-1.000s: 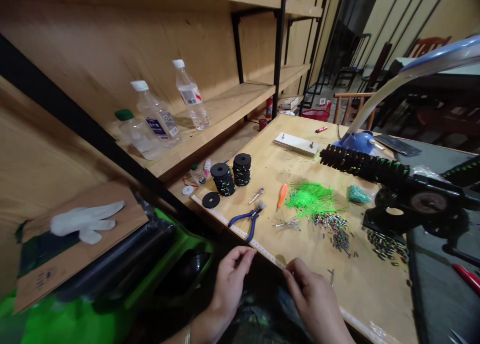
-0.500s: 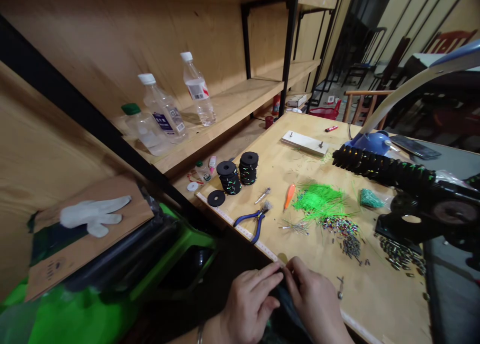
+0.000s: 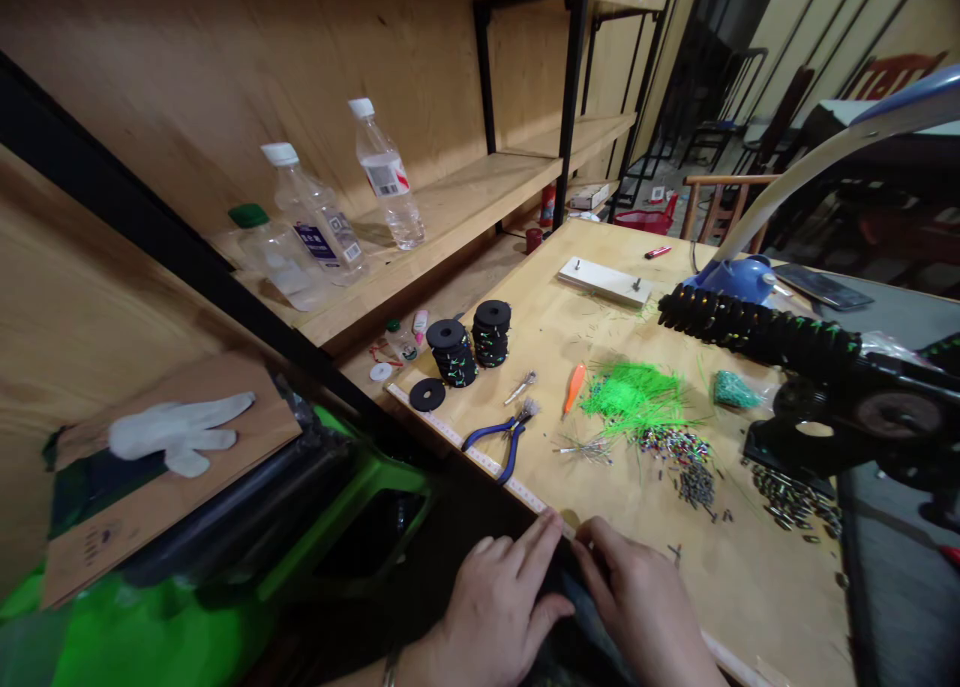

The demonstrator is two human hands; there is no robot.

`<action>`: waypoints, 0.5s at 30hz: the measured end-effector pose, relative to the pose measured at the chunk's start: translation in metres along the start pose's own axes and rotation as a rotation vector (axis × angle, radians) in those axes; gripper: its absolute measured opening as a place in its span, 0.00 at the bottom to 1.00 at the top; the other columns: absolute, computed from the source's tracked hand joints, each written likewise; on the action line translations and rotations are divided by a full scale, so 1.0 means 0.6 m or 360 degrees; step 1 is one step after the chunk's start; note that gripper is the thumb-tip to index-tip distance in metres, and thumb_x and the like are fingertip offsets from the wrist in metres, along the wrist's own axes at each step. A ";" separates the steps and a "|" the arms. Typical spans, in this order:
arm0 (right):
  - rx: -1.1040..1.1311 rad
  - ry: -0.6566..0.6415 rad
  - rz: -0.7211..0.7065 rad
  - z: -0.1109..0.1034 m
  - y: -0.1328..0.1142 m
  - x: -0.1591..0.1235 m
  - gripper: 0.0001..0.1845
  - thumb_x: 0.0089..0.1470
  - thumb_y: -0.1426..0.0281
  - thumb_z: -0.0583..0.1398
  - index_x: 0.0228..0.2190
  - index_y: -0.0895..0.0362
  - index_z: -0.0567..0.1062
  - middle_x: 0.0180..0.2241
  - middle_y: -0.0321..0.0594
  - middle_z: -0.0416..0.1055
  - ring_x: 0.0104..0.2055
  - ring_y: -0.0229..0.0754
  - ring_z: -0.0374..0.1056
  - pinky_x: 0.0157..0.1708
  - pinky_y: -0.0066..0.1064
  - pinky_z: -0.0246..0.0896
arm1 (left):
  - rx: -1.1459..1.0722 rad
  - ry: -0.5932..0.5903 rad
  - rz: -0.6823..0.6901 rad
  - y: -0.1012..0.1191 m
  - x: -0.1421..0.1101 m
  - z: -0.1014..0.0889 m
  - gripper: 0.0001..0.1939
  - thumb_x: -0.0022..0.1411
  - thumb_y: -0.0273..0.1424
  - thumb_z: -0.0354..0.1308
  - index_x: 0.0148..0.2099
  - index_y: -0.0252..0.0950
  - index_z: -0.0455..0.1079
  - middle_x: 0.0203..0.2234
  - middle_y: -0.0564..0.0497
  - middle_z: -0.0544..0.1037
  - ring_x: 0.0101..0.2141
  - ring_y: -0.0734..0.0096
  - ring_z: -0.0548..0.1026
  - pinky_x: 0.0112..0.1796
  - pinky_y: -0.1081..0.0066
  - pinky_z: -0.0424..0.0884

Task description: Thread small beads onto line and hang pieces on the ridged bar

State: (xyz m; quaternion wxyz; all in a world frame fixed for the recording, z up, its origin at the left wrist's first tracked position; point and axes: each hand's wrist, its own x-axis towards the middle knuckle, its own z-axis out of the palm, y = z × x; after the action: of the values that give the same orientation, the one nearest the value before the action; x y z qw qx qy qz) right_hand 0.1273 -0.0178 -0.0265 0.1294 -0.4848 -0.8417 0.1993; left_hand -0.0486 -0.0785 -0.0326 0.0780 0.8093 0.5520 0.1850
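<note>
My left hand (image 3: 499,597) and my right hand (image 3: 637,597) meet at the near edge of the wooden table (image 3: 750,577), fingertips together beside the measuring tape strip (image 3: 465,442) fixed along that edge. The fingers of both hands are pinched on something small that I cannot make out. Blue-handled pliers (image 3: 499,437) lie just beyond my hands. Farther in are a pile of green fibres (image 3: 634,392), small dark beads (image 3: 694,467), an orange tool (image 3: 574,387) and two stacks of black spools (image 3: 469,342).
A black machine with a long spool-covered shaft (image 3: 765,332) stands at the right. Three plastic bottles (image 3: 322,222) sit on the shelf at the left. A white glove (image 3: 176,432) lies on cardboard over a green bin (image 3: 315,527). A blue lamp base (image 3: 731,277) is behind.
My left hand has moved right and closed in on my right hand at the table edge. The view shifted slightly.
</note>
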 end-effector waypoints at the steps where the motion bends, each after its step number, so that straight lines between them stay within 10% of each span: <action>1: 0.0043 -0.0035 0.0004 -0.008 0.005 -0.005 0.13 0.62 0.68 0.50 0.28 0.52 0.69 0.21 0.38 0.77 0.22 0.46 0.75 0.20 0.29 0.55 | 0.0046 -0.0015 0.0004 0.002 0.000 0.000 0.28 0.67 0.41 0.49 0.64 0.32 0.58 0.57 0.38 0.70 0.36 0.60 0.78 0.35 0.64 0.74; 15: 0.0017 -0.0416 -0.0039 -0.094 0.063 -0.050 0.13 0.60 0.72 0.50 0.26 0.54 0.71 0.26 0.41 0.73 0.29 0.43 0.69 0.28 0.30 0.56 | 0.0267 0.0015 0.0043 0.013 0.004 -0.002 0.22 0.70 0.35 0.43 0.60 0.31 0.65 0.56 0.42 0.72 0.28 0.67 0.77 0.30 0.66 0.70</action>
State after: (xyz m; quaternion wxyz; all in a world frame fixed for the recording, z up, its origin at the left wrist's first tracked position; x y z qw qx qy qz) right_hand 0.1945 -0.0148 0.0056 0.0237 -0.4437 -0.8562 0.2636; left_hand -0.0417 -0.0795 -0.0285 0.0048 0.8195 0.5550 0.1430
